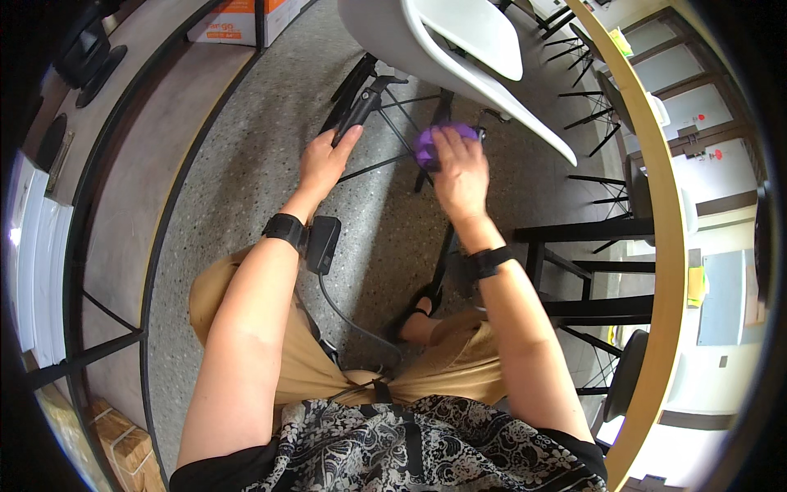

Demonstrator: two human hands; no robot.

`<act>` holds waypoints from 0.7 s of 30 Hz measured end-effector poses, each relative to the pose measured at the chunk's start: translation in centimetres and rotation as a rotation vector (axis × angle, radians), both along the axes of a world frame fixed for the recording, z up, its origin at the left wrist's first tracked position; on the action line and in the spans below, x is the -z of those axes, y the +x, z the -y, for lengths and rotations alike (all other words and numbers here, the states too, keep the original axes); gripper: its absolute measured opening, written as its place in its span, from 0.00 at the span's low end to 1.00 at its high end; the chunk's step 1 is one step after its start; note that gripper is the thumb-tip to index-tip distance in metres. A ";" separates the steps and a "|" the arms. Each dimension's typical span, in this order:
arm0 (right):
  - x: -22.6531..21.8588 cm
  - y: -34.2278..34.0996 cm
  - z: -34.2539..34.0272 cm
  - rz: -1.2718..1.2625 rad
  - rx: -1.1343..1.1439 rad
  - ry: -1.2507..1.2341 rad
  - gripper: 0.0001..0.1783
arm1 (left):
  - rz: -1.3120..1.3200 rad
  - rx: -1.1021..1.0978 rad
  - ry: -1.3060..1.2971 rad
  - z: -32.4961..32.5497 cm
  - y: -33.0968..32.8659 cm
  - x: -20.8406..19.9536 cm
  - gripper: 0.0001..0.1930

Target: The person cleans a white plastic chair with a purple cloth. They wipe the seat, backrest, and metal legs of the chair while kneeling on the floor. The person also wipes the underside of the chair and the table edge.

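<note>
A white shell chair (381,33) is in front of me, with black legs and thin crossing black rods (398,123) under it. My left hand (322,162) is closed round a black chair leg (361,109), its thumb lying along it. Beneath the fingers of my right hand (461,176) is a soft-looking purple cloth (424,148), pressed against the chair's frame. Whether it is a cloth or a sponge is hard to make out. The hand covers much of it and the spot it touches.
A long wooden-edged table (668,205) with black legs runs along the right, with dark chairs (627,373) beyond it. A black-framed shelf (152,238) stands at the left, holding an orange and white box (225,29). A cabled black box (325,246) hangs near my left wrist.
</note>
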State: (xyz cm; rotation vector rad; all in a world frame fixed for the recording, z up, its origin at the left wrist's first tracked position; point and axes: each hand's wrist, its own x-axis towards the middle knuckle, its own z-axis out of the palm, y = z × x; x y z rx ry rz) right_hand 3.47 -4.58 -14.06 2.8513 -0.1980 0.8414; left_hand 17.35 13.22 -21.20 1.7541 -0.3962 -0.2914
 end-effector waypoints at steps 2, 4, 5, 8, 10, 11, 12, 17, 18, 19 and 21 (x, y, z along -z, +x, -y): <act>2.1 0.4 -1.4 0.060 -0.011 0.208 0.31 | -0.003 -0.002 0.024 0.2 0.5 0.0 0.30; 2.5 0.3 -2.5 0.022 -0.055 0.515 0.33 | -0.022 0.004 0.015 0.6 0.3 0.0 0.30; 2.4 0.2 -3.0 0.063 -0.077 0.586 0.33 | -0.037 0.005 -0.001 0.5 0.2 -0.1 0.30; 3.1 -1.0 -4.0 0.043 -0.046 0.469 0.37 | -0.025 0.005 0.004 0.2 0.1 -0.1 0.29; 4.0 -2.4 -4.9 -0.004 -0.006 0.382 0.41 | -0.009 0.006 0.013 0.0 0.0 0.0 0.29; 4.4 -3.0 -5.3 -0.051 0.043 0.329 0.42 | -0.005 0.007 0.008 -0.1 0.1 0.1 0.29; 5.3 -4.0 -5.2 -0.022 0.061 0.342 0.42 | -0.002 0.009 0.004 -0.3 0.2 0.1 0.29; 4.9 -5.5 -3.1 -0.078 0.119 0.437 0.36 | -0.003 0.020 0.016 -0.2 0.0 -0.2 0.30; 4.5 -4.9 -3.0 -0.068 0.113 0.464 0.35 | -0.003 0.019 0.011 -0.3 -0.1 -0.4 0.30; 3.6 -3.7 -3.6 -0.051 0.102 0.494 0.33 | 0.004 0.015 0.018 -0.4 0.1 -0.5 0.30; 3.2 -1.6 -4.7 -0.029 0.098 0.440 0.34 | 0.009 0.009 0.032 0.0 0.0 -0.2 0.30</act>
